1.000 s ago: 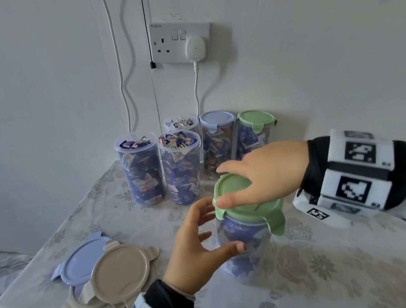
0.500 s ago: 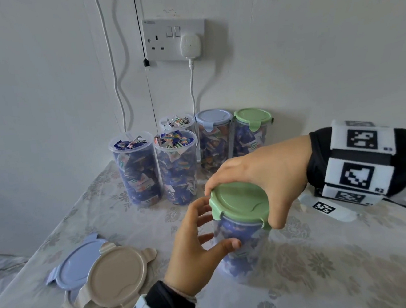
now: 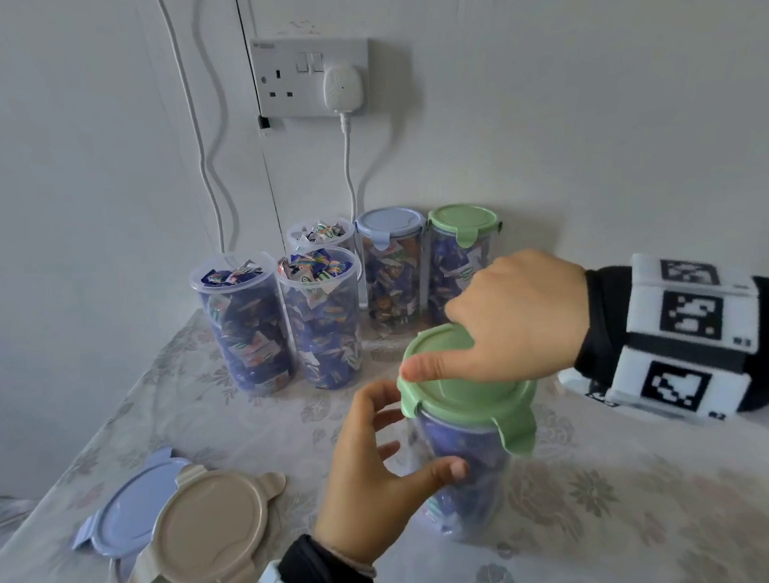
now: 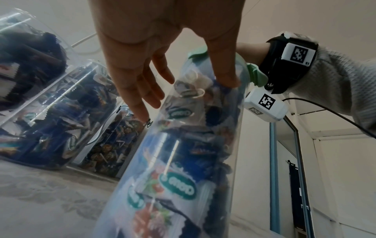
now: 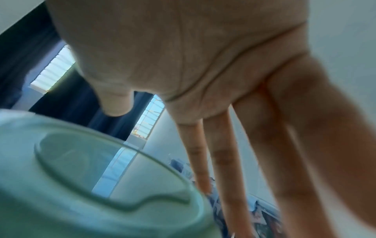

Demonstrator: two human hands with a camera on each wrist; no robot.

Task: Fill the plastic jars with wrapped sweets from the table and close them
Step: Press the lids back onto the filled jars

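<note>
**Two hands on one jar, lid not yet clipped**

One sweet-filled jar point(image 3: 463, 470) stands upright at lower centre of the head view. The left hand point(image 3: 375, 473) curls around its left wall. Directly above, the right hand point(image 3: 511, 322) rests with straight, spread fingers on the green lid point(image 3: 465, 391), holding nothing. The near clip tab point(image 3: 518, 428) hangs toward the viewer, probably still to be pressed. The flowered tablecloth point(image 3: 624, 502) is flat, with free room at lower right.

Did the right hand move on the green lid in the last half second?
Yes. The right hand has drawn back toward the far green jar; its thumb now lies across the lid, off the front clip.
</note>
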